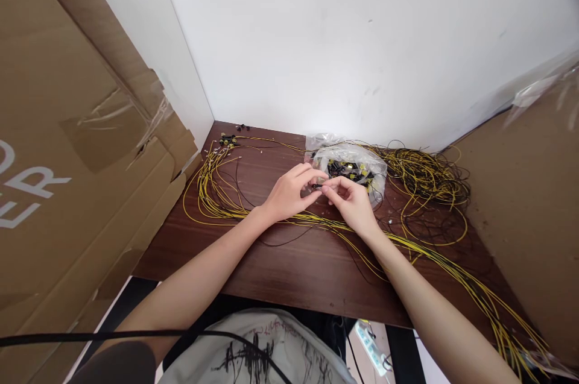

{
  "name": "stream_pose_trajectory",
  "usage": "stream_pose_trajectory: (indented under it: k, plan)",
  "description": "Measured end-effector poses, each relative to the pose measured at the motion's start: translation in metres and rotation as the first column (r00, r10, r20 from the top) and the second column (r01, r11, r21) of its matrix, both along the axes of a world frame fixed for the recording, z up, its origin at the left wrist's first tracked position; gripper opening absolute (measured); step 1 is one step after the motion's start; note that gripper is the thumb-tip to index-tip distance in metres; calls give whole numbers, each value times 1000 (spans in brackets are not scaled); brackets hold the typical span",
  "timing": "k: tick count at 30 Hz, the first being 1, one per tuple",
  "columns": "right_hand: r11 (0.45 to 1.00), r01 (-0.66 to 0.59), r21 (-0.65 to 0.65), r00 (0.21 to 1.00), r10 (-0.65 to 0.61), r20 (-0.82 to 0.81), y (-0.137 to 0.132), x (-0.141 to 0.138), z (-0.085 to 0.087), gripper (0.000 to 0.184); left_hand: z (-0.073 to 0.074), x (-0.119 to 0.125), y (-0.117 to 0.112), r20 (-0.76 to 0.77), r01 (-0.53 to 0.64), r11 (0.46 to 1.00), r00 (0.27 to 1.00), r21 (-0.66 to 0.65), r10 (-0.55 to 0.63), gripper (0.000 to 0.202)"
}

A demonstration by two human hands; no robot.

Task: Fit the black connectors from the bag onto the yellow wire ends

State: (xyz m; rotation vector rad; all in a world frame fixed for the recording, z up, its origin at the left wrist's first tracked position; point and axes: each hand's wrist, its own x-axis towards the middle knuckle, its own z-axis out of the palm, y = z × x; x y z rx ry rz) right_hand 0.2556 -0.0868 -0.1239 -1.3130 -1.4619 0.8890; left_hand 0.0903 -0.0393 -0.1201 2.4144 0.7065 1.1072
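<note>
Over the middle of the brown table, my left hand and my right hand meet at the fingertips. Between them is a small black part, pinched from both sides; its exact kind is too small to make out. Just behind my hands lies a clear plastic bag holding many small black and yellow pieces. A long bundle of thin yellow and black wires runs across the table beneath my wrists.
A tangled coil of yellow and black wire lies at the right. Small black and yellow pieces sit at the back left. Cardboard stands on the left and right, a white wall behind. Below is a power strip.
</note>
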Motion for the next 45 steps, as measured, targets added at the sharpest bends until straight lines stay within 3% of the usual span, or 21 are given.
stream_pose_trajectory:
  k: [6, 15, 23, 45]
  plan:
    - [999, 32, -42, 997, -34, -71, 2, 1, 1, 30, 2, -1, -1, 5, 107, 990, 994, -97, -107, 28]
    - [998, -24, -65, 999, 22, -26, 1, 3, 1, 31, -1, 2, 4, 164, 91, 975, 985, -202, -58, 10]
    - [994, 38, 100, 964, -63, 257, -1, 4, 5, 27, -7, 7, 4, 311, 161, 844, 950, -511, 7, 14]
    - [998, 13, 57, 960, -29, 280, -2, 6, 11, 24, -6, 12, 3, 544, 338, 654, 828, -676, 134, 21]
